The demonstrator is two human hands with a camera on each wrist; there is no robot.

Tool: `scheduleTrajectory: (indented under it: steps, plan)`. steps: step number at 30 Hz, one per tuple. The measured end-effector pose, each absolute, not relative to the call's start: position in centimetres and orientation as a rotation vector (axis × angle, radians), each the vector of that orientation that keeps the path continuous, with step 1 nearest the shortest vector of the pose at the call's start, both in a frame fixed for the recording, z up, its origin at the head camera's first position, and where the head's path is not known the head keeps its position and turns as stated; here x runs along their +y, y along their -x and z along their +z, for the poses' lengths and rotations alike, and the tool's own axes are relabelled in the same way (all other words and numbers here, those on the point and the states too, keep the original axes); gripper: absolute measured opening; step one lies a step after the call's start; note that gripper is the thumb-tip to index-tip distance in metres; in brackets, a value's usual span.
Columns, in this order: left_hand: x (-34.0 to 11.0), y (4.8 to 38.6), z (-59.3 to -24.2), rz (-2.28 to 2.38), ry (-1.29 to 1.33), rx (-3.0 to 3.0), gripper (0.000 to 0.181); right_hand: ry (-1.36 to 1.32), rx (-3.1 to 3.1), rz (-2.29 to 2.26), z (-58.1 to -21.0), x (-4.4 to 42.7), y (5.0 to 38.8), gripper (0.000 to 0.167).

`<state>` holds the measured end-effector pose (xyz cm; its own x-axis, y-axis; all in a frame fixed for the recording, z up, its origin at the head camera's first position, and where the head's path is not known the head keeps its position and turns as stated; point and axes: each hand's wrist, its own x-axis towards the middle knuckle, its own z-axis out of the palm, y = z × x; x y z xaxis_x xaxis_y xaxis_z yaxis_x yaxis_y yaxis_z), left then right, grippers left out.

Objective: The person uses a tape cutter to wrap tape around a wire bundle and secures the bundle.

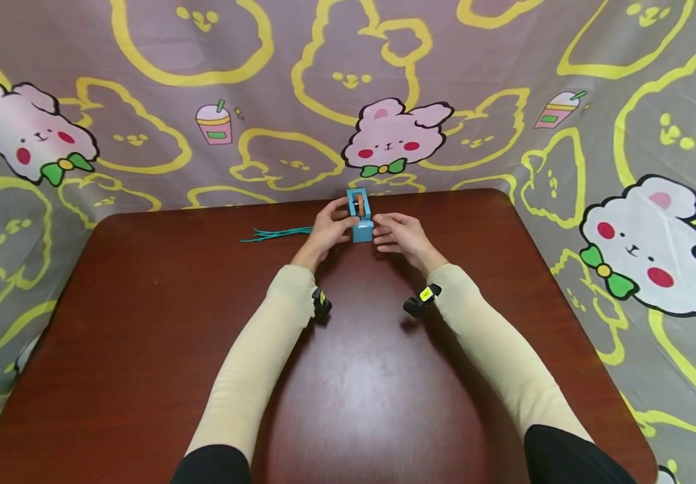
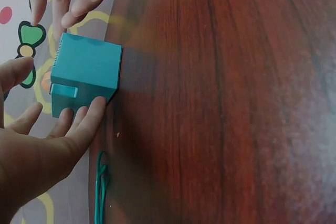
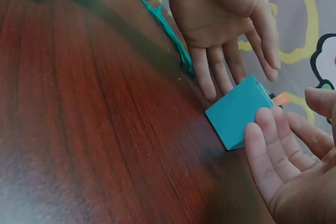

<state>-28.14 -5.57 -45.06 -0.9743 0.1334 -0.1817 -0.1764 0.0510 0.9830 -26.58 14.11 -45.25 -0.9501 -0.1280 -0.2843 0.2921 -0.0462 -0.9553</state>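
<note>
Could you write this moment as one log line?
tape dispenser: table, far edge | left grip: at dispenser's left | right grip: at dispenser's right | touch: unclear | teal strands: farther left

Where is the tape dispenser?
In the head view, the dispenser is near the far edge of the table, between the left hand and right hand, with the teal strings to its left.

Near the middle of the table's (image 1: 160,336) far edge, the blue-green dispenser (image 1: 362,233) hides most of its orange roll (image 1: 360,204) from the left wrist camera, whose picture cuts off the right hand (image 1: 405,235) above and the teal strands (image 2: 103,177) below, while the head view crops the table's near edge.
</note>
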Motion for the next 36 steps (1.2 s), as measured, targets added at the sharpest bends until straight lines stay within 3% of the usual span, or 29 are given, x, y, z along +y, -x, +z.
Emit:
scheduleTrajectory:
  steps: [36]
  plan:
    - [-5.1, 28.5, -46.0, 2.001, 0.072, 2.051, 0.058, -0.196, 2.015, -1.975, -45.7, 12.2, 28.7, 0.022]
